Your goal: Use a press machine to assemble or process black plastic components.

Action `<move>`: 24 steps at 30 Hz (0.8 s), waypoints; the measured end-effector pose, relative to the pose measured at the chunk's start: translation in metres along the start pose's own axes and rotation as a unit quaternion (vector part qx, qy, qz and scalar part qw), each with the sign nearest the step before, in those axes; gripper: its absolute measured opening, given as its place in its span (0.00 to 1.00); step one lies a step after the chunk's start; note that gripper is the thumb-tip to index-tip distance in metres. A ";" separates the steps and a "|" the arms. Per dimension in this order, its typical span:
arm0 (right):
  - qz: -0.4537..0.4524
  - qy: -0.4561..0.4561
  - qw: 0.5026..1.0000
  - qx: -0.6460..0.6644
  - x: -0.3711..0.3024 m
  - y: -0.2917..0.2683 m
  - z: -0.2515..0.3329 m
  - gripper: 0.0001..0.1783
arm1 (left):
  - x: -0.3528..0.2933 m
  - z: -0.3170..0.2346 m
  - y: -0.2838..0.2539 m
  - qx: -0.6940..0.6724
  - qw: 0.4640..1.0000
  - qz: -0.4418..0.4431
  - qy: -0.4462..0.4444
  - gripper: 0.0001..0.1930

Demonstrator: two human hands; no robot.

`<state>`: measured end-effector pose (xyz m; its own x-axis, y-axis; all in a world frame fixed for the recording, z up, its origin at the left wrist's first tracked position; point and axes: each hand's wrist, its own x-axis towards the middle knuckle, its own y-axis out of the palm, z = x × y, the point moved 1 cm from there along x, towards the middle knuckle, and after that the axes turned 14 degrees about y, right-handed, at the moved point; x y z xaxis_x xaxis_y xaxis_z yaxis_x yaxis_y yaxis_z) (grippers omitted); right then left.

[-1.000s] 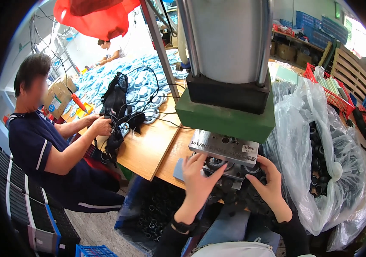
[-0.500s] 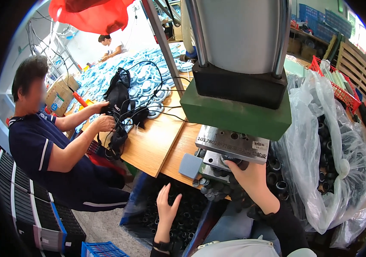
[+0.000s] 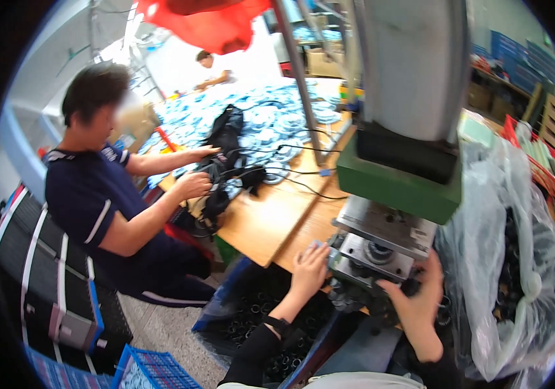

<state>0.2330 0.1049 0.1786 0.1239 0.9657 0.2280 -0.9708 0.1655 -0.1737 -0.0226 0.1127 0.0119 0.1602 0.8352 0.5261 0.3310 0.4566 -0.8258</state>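
head view, as i see it from my distant post: a black round part sits on the lower steel plate, beneath the upper plate and the press's green block, by the near edge of the wooden surface. my right grip is at the plates' right side, thumb and fingers apart; blur hides whether it touches them. my left grip is at that near edge, left of the plates, beside a pale block; i cannot tell whether it is clamped. i judge the step to be tending the part between the plates; the next move calls for the part seated squarely, fingers clear of the gap.
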 end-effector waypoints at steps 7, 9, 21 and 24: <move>-0.138 -0.052 0.965 -0.218 0.028 -0.221 -0.070 0.16 | 0.020 -0.007 -0.028 -0.025 0.999 0.024 -0.020 0.17; -0.186 0.028 0.923 -0.335 0.054 -0.269 -0.091 0.13 | 0.038 -0.028 -0.041 -0.096 0.991 -0.098 0.003 0.17; -0.009 0.091 0.881 -0.464 0.084 -0.315 -0.263 0.28 | 0.120 -0.132 -0.049 -0.295 0.936 -0.191 -0.013 0.20; -0.059 0.090 0.882 -0.459 0.080 -0.311 -0.265 0.30 | 0.127 -0.133 -0.049 -0.230 0.946 -0.228 0.000 0.18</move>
<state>0.5994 0.1841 -0.0034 0.3233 0.9336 0.1547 -0.3830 0.2785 -0.8808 0.1056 0.1552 0.1459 -0.0964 0.5837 0.8062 0.7360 0.5871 -0.3371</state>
